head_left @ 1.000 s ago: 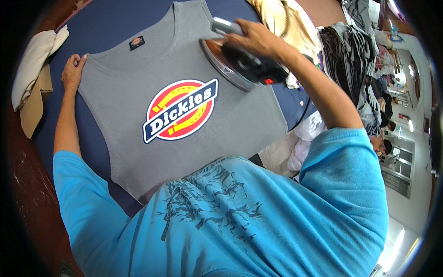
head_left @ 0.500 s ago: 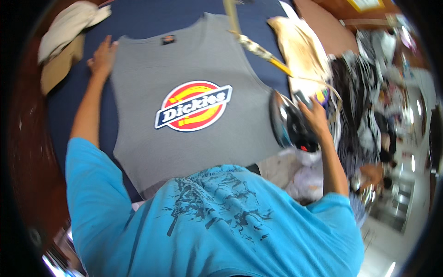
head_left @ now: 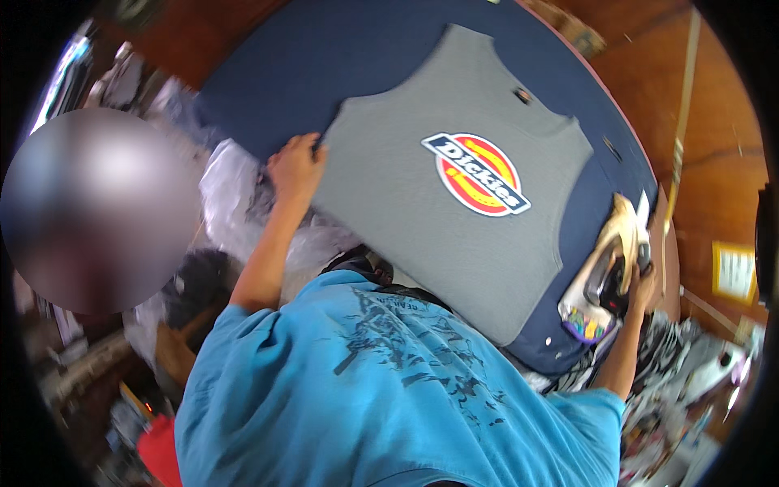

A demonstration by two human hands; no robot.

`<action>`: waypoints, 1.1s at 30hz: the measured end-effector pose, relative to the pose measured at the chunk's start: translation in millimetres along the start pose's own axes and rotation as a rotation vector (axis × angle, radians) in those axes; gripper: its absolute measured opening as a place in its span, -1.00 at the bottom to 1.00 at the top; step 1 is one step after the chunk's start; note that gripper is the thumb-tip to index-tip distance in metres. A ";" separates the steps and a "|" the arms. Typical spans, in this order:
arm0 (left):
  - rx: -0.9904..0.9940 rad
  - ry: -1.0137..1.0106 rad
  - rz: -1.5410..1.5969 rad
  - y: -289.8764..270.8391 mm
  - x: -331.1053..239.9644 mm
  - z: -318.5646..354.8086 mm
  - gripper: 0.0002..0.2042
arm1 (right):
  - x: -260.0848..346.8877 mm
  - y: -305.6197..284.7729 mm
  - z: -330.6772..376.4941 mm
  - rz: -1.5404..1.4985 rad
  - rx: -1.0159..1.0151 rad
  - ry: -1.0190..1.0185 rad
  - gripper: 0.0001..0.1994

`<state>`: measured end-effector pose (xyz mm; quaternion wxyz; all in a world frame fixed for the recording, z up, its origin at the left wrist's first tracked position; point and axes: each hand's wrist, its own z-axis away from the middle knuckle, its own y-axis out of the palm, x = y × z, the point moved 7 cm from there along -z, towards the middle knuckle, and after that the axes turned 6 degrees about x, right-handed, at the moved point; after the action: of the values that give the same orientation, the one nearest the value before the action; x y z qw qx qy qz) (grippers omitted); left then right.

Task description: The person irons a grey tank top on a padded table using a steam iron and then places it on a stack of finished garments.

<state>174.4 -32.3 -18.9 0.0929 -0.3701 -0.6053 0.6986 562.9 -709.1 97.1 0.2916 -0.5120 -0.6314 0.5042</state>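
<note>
A grey tank top [head_left: 389,178] lies spread flat on a dark blue covered table, its neckline turned toward the upper right. It bears a round red and yellow print crossed by a dark blue band. My left hand [head_left: 296,170] is at the garment's left side edge near the hem, fingers curled closed on the fabric. At the right, my right hand [head_left: 643,288] is wrapped round the handle of a clothes iron [head_left: 608,284]. The iron sits on a cream cloth pad [head_left: 619,223] with a multicoloured, purple-edged end, apart from the tank top.
The dark blue table cover [head_left: 284,65] reaches behind the garment to a wooden wall [head_left: 649,105]. A pale strap or cord [head_left: 680,154] hangs at the right. Clear plastic bags [head_left: 231,187] lie left of the table. A blurred round patch hides the far left. Piled clothes [head_left: 673,349] stand lower right.
The view has swung left, and the tank top appears turned clockwise. My left hand has gone from its upper side edge to near the hem. The iron has moved from beside the garment onto the pad.
</note>
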 end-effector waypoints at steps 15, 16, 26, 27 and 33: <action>0.111 -0.055 0.928 -33.7 43.6 60.9 -0.78 | 235.2 41.3 172.2 -0.870 0.675 0.294 -0.81; 0.104 -0.034 0.973 -39.8 55.3 65.9 -0.78 | 252.1 35.1 176.1 -0.828 0.718 0.281 -0.78; -0.307 -0.070 1.222 -203.1 374.3 115.7 -0.82 | 540.5 -167.5 134.3 -1.448 0.100 -0.039 -0.69; -0.385 -0.060 1.167 -231.6 413.1 112.4 -0.83 | 589.1 -198.2 132.5 -1.461 0.090 -0.122 -0.69; -0.796 -0.363 0.765 -446.2 604.0 127.1 -0.90 | 883.0 -330.1 110.6 -1.591 0.157 -0.459 -0.72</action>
<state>-475.7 329.5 143.9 -0.4175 -0.4433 -0.6509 0.4532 78.7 94.8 239.6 0.4597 0.2246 -0.8115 0.2823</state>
